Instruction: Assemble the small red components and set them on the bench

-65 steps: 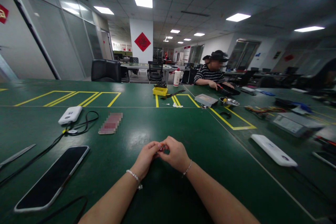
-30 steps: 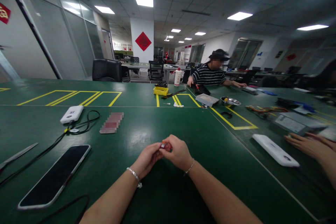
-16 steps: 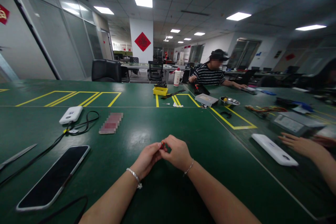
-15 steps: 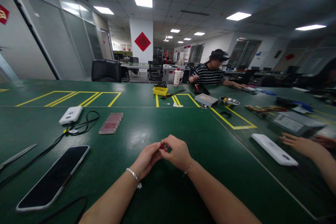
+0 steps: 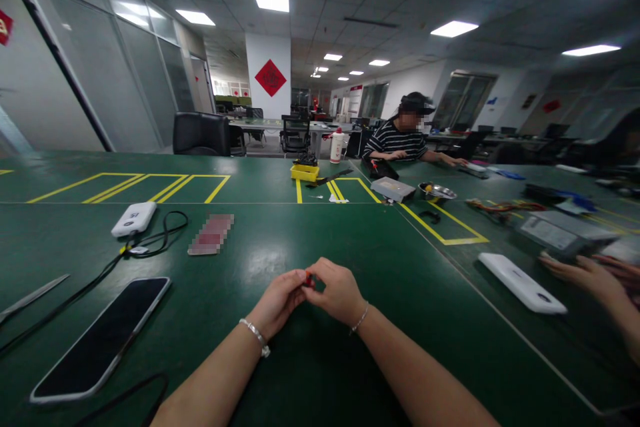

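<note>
Near the middle of the green table (image 5: pixel 240 307), my left hand (image 5: pixel 281 301) and my right hand (image 5: pixel 336 291) meet at the fingertips. Between them they pinch a small red object (image 5: pixel 308 278), mostly covered by the fingers, so its shape is hard to tell. Both hands are closed on it, just above the tabletop. A large phone (image 5: pixel 103 340) lies to the left of my left forearm, and a pixelated reddish card-like item (image 5: pixel 211 235) lies beyond it.
At left are a white device (image 5: pixel 134 219), a black cable (image 5: pixel 107 268) and scissors (image 5: pixel 35 297). A white power bank (image 5: pixel 522 283), a metal box (image 5: pixel 567 233) and another person's hands (image 5: pixel 590 277) are at right. A yellow tray (image 5: pixel 305 173) and a seated person (image 5: pixel 400 137) are farther back.
My hands keep nearly the same pinch. The seated person's raised hand has come down to the table, and the neighbouring person's hands at right have shifted slightly.
</note>
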Demonstrator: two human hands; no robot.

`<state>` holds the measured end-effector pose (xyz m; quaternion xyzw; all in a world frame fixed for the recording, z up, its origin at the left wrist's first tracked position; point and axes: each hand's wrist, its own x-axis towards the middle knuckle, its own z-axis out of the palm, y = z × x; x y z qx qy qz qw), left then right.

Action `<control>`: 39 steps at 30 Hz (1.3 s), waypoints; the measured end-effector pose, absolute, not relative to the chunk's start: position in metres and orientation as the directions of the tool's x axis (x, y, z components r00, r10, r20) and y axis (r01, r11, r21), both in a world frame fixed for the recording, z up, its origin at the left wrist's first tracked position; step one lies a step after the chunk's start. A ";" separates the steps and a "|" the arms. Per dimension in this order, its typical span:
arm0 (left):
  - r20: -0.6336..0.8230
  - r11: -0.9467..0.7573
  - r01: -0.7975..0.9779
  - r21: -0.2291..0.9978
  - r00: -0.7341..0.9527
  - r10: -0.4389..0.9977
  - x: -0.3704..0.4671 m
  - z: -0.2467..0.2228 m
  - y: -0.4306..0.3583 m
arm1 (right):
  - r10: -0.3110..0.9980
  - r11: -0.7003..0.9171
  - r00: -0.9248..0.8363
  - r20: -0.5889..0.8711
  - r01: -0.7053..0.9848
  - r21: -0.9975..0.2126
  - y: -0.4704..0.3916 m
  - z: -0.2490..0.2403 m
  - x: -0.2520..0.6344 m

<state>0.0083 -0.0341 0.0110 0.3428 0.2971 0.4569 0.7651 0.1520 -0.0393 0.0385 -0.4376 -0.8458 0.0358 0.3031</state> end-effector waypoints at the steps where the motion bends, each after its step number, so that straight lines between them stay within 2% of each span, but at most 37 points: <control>1: -0.141 0.342 -0.489 0.803 0.401 0.905 0.009 0.012 -0.034 | 0.763 0.612 -0.433 0.480 0.723 -0.321 -0.039 0.038 0.152; 8: -0.137 0.268 -0.401 0.876 0.326 0.935 0.011 0.019 -0.037 | 0.785 0.545 -0.385 0.485 0.802 -0.246 -0.040 0.035 0.149; 16: -0.134 0.239 -0.370 0.898 0.286 0.949 0.011 0.020 -0.037 | 0.771 0.568 -0.409 0.488 0.787 -0.239 -0.039 0.037 0.151; 23: -0.109 0.161 -0.221 0.962 0.230 0.967 0.011 0.015 -0.035 | 0.774 0.538 -0.417 0.476 0.829 -0.149 -0.037 0.031 0.150; 30: -0.072 0.124 -0.243 0.962 0.211 0.975 0.010 0.019 -0.036 | 0.754 0.572 -0.411 0.512 0.794 -0.206 -0.038 0.031 0.151; 39: -0.082 0.157 -0.301 0.941 0.249 0.965 0.010 0.016 -0.036 | 0.782 0.550 -0.399 0.480 0.803 -0.228 -0.040 0.038 0.149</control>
